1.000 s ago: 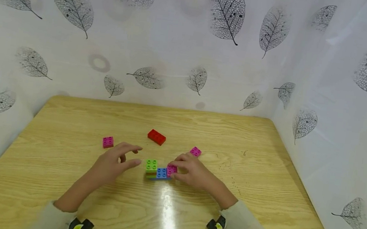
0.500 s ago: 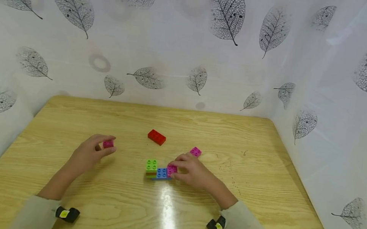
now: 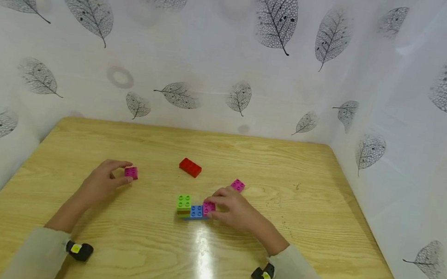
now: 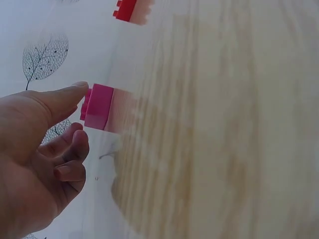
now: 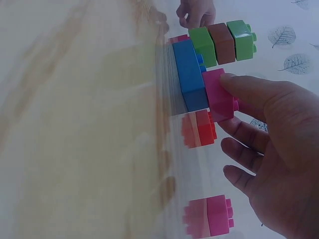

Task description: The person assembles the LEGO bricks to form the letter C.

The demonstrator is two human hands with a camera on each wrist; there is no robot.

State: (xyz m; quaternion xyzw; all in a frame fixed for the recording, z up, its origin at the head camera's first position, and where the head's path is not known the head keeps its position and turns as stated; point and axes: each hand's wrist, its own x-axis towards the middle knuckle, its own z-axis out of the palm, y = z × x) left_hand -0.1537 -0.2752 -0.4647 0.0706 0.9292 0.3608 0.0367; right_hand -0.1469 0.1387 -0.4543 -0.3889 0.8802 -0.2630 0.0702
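At the table's left, my left hand (image 3: 100, 181) pinches a pink brick (image 3: 131, 172) with thumb and forefinger. In the left wrist view this pink brick (image 4: 99, 107) sits studs up on the wood; the thumb meets its edge and the other fingers are loosely curled. My right hand (image 3: 233, 209) grips another pink brick (image 5: 219, 94) on the right end of a blue brick (image 5: 190, 74). Stacked on the blue brick's left end are a green, a brown and a green brick (image 3: 184, 201). Blue studs show between stack and pink brick.
A red brick (image 3: 190, 167) lies farther back, near the table's middle. Just beyond my right hand is another loose pink brick (image 3: 238, 185). The wooden table (image 3: 287, 166) ends at a curtain (image 3: 217, 55) printed with leaves, behind and at both sides.
My left hand has moved left, from beside the stack to the pink brick, its fingers coming round it. The right hand and the joined bricks have hardly moved.
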